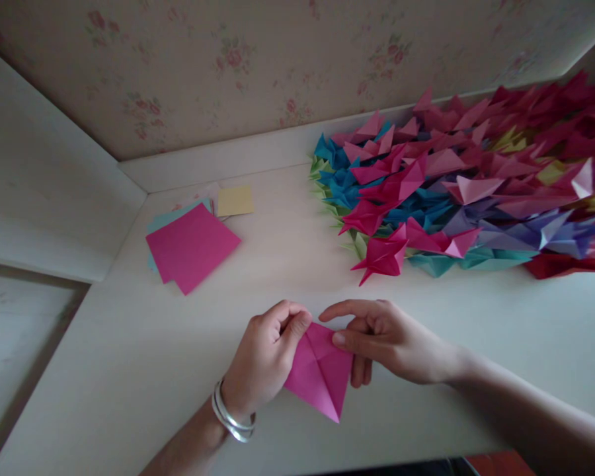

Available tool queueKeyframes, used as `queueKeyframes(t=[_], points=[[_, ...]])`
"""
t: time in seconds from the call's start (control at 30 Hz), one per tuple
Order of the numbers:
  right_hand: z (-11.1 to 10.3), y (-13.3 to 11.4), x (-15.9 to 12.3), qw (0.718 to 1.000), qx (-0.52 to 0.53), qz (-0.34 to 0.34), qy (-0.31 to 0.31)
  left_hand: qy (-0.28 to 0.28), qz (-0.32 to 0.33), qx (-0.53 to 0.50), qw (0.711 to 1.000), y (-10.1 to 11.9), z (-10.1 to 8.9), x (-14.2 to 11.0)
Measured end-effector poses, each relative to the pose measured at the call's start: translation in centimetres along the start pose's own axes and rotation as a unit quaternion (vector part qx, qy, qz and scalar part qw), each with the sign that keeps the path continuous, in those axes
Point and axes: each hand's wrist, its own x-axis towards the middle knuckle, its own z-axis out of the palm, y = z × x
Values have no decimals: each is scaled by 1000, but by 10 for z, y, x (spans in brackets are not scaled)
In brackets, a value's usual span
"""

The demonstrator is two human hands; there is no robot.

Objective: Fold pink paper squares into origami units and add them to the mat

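Between my hands is a pink sheet of origami paper, folded, with crease lines running down to its lower point. My left hand, with silver bangles at the wrist, pinches the paper's upper left corner between thumb and curled fingers. On the right edge, my right hand grips the paper with the thumb on top and fingers behind it. Its index finger stretches out toward the top corner, apart from the paper. The paper is held just over the white table; whether it touches the surface I cannot tell.
A large mass of folded paper cranes in many colours covers the back right. At the back left lie pink paper squares over light blue sheets, beside a small yellow pad. A floral wall and white panel bound the table.
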Motion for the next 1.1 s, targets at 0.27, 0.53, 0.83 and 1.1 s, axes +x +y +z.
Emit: queueKeyframes(t=[0.27, 0.53, 0.83, 1.1], points=[[-8, 2, -7, 970, -125, -169, 121, 18, -74, -169, 983, -3, -7, 3], [-5, 4, -2, 854, -318, -411, 27, -52, -155, -314, 935, 2, 0, 0], [-4, -1, -10, 927, -257, -253, 105, -123, -43, -359, 924, 1, -16, -6], [-7, -3, -9, 979, -114, -163, 50, -95, -18, -203, 974, 7, -3, -7]])
